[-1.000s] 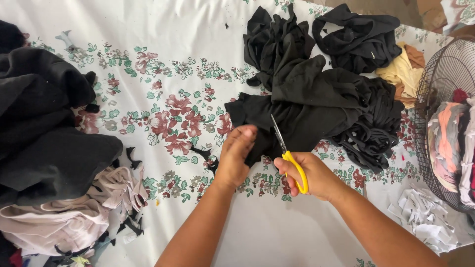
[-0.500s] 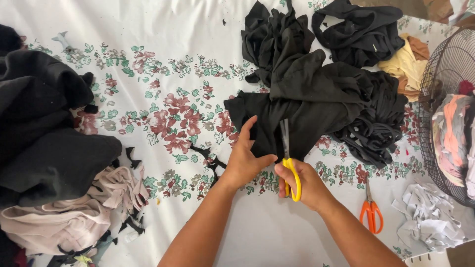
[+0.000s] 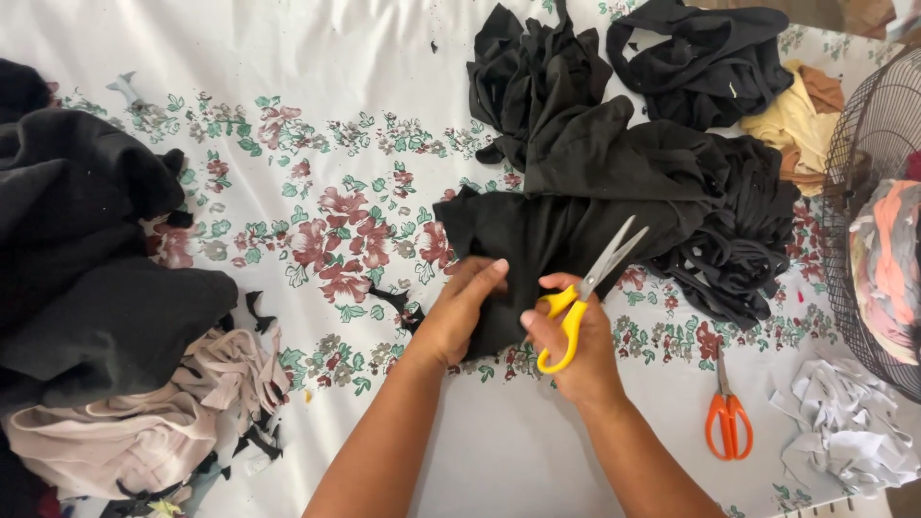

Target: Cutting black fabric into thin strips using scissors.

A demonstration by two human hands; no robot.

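My left hand pinches the near edge of a black cloth lying on the flowered sheet. My right hand grips yellow-handled scissors. Their blades are spread apart and point up and to the right over the cloth's lower edge. The cloth runs back into a heap of black fabric.
Orange-handled scissors lie to the right of my right arm. A wire basket with coloured cloth stands at the far right, white scraps below it. Black and pale pink garments are piled at left. Yellow cloth lies at back right.
The scissors swung from pointing straight up to pointing up-right, and their blades opened. My left hand closed its fingers onto the cloth's edge. My view shifted slightly.
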